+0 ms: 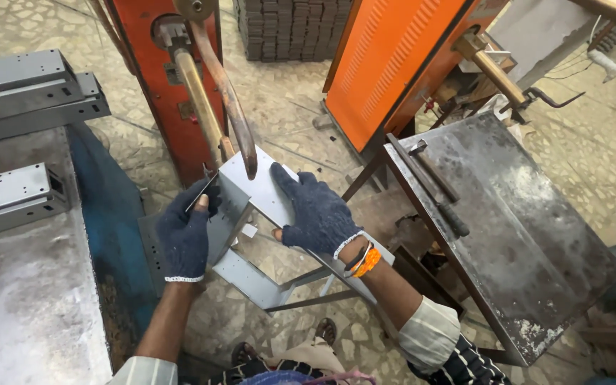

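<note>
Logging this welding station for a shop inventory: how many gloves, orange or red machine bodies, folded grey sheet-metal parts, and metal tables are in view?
Dark knitted gloves: 2, on the left hand and right hand
Red or orange machine bodies: 2, red and orange
Folded grey sheet-metal parts: 3, held part, stacked channels, lower channel
Metal tables: 2, right and left
Total: 9

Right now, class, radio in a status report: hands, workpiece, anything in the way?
Left hand, gloved, grips the bent grey sheet-metal bracket. Right hand flat on its top face. Curved rusty welder arm tip rests on the bracket between the hands.
</note>
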